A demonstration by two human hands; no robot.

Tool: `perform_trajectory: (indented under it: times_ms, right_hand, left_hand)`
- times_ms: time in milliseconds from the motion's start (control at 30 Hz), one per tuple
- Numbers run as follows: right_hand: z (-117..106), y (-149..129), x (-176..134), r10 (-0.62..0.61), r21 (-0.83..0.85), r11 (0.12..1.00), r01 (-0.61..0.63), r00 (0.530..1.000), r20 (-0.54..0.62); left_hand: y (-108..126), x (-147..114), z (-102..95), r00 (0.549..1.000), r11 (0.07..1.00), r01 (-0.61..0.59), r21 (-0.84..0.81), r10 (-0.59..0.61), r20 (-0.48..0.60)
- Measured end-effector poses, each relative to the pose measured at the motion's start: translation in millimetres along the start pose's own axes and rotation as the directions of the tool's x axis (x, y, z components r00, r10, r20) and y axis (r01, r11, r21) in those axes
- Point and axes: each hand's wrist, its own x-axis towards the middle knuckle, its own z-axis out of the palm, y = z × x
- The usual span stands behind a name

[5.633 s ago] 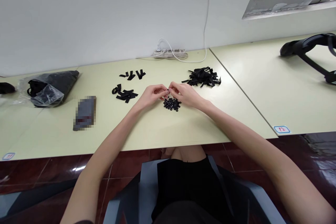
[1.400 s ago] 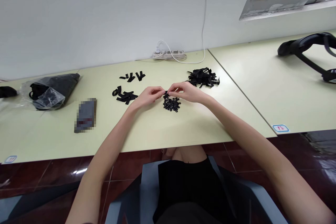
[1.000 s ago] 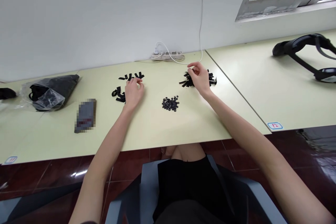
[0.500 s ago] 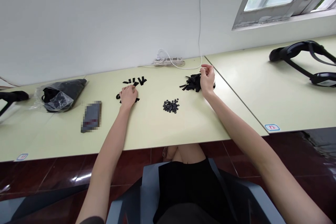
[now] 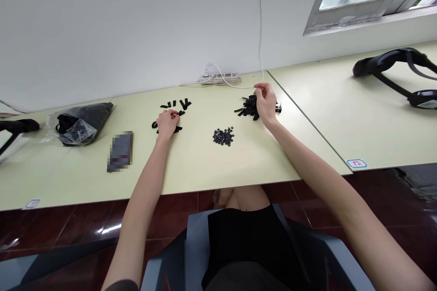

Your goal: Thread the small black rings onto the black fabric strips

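Note:
My left hand rests low over the table on the left, its fingers bent together at a short black strip. More black strips lie spread just beyond it, and others stick out from under the palm. On the right, my right hand is curled at a heap of black strips, with thumb and forefinger close together. Whatever may be between those fingertips is too small to make out. Between the hands, nearer to me, sits a cluster of small black rings.
A clear plastic bag with dark contents and a blurred-out grey flat object lie at left. By the wall is a power strip with a white cable. Black headgear rests on the right table.
My right hand has shifted slightly left over the heap, uncovering strips on its right side. My left hand stays nearly in place. The view has moved a little.

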Motion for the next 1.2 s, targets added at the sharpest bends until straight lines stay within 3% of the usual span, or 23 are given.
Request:
perform_trajectory:
  times_ms: [400, 567, 700, 800, 900, 1000, 1100, 1200]
  right_hand:
    - [-1.6, -11.0, -2.1, 0.021, -0.021, 1.000, -0.021, 1.000, 0.015]
    - [-0.4, -22.0, -7.0, -0.038, -0.033, 0.999, 0.039, 0.999, 0.032]
    - [2.0, -32.9, -13.0, -0.085, -0.006, 0.996, 0.086, 0.994, 0.070]
    - [4.1, -39.0, -16.8, -0.078, 0.011, 0.997, 0.077, 0.990, 0.117]
    - [7.3, -44.5, -21.3, -0.087, 0.034, 0.996, 0.082, 0.978, 0.188]
    - [12.2, -53.8, -30.8, -0.150, 0.045, 0.989, 0.143, 0.947, 0.285]
    - [18.7, -67.7, -47.4, -0.246, 0.061, 0.968, 0.243, 0.877, 0.412]
    - [25.3, -78.9, -65.3, -0.256, 0.066, 0.963, 0.260, 0.819, 0.514]
  left_hand:
    - [0.4, -0.3, -5.3, 0.998, 0.998, 0.032, -0.048, -0.034, -0.053]
    - [1.0, -1.5, -10.3, 0.990, 0.998, 0.054, -0.034, -0.058, -0.129]
    - [3.0, -0.5, -13.5, 0.984, 0.975, 0.108, -0.192, -0.133, -0.118]
    - [9.9, 0.4, -15.3, 0.976, 0.915, 0.066, -0.399, -0.142, -0.163]
    - [26.7, -3.5, -16.8, 0.983, 0.811, -0.033, -0.584, -0.078, -0.164]
    - [53.4, -16.5, -17.8, 0.990, 0.687, -0.135, -0.714, 0.065, -0.124]
    - [80.9, -37.1, -17.9, 0.966, 0.639, -0.231, -0.734, 0.244, -0.091]
    - [98.6, -56.2, -15.8, 0.937, 0.603, -0.233, -0.763, 0.349, -0.011]
